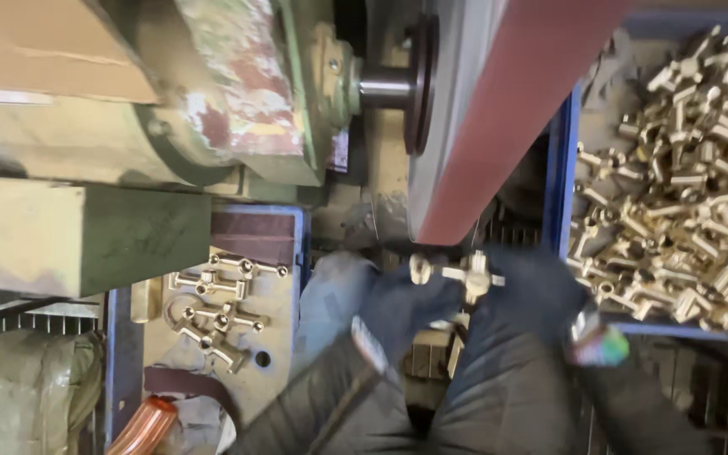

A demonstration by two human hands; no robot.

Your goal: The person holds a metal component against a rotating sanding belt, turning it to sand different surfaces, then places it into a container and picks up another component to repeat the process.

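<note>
Brass fitting (pixel 463 275), cross-shaped, held just under lower end of red sanding belt (pixel 507 109), close to it; contact not clear.

Head view: left hand (pixel 402 307) and right hand (pixel 532 295), dark gloves, fingers pinching fitting at opposite ends. Heap of raw fittings (pixel 684 168) in blue bin (pixel 563 160) at right; few fittings (pixel 216 307) laid on tray at left.

Step judged: grinding fitting on belt. Next move calls for steady two-handed grip, light pressure, fingertips kept off belt.

A flat, tan cardboard sheet (pixel 48 55) is lying across the top left corner, over the green machine body (pixel 238 93). A small, pale rectangular label with red marks (pixel 339 152) is sticking to that machine's lower edge, beside the shaft; its print is blurred.
</note>
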